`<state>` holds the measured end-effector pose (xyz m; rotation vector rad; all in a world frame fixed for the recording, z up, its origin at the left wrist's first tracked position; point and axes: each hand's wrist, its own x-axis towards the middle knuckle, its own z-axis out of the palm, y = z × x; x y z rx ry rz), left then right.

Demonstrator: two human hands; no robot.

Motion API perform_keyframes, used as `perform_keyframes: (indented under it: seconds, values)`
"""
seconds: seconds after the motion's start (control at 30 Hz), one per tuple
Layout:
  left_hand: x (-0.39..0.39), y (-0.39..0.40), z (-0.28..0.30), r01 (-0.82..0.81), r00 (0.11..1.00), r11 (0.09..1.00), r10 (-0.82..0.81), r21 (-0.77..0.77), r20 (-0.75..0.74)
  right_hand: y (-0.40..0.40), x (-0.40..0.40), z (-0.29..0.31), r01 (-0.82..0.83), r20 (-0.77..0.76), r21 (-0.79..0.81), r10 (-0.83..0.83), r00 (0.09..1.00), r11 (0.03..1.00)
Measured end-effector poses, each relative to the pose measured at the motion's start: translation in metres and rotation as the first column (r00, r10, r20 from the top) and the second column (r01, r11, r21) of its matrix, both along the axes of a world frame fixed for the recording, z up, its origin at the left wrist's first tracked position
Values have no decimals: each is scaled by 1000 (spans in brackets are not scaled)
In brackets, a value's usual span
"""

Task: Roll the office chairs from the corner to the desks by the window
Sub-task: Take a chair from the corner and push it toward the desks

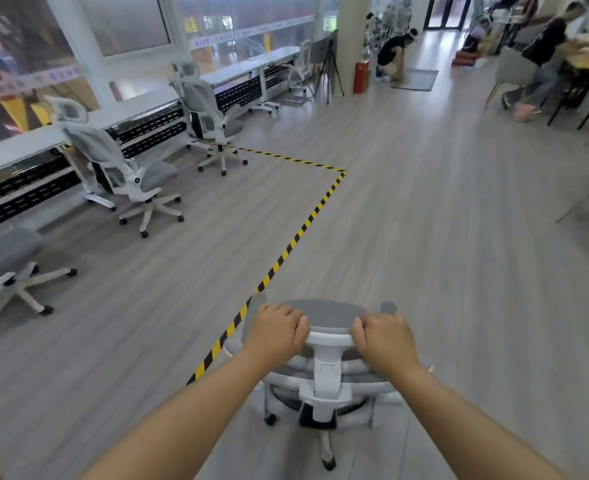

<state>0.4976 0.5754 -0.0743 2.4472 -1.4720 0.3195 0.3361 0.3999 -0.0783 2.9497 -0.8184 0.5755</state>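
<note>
2 hands grip an office chair's headrest (331, 323) at 6 o'clock: left hand (275, 332) and right hand (384, 337) curl over its ends. Counter (16, 147) with parked chairs (123, 168) stands at 10 o'clock.

Grey plank floor (424, 237) carries a yellow-black tape line (300, 233), white office chairs (126, 168) along the window desks (16, 147), and the nearest chair (324, 386).

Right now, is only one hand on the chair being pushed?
No, both the left hand and the right hand grip the top of the chair's headrest, one on each side.
</note>
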Motion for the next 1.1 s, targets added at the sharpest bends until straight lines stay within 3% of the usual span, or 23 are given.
perform_keyframes:
  seconds: [0.33, 0.47, 1.1]
  values:
    - [229, -29, -8, -132, 991, 991, 131, 23, 8, -52, 250, 5, -192, 40, 37, 190, 981, 981]
    - [325, -40, -11, -184, 982, 982, 185, -35, 31, -69, 355, 3, -240, 39, 32, 239, 970, 970]
    - [792, -146, 0, -178, 981, 984, 179, -15, 75, -161, 810, 13, -206, 36, 64, 204, 978, 976]
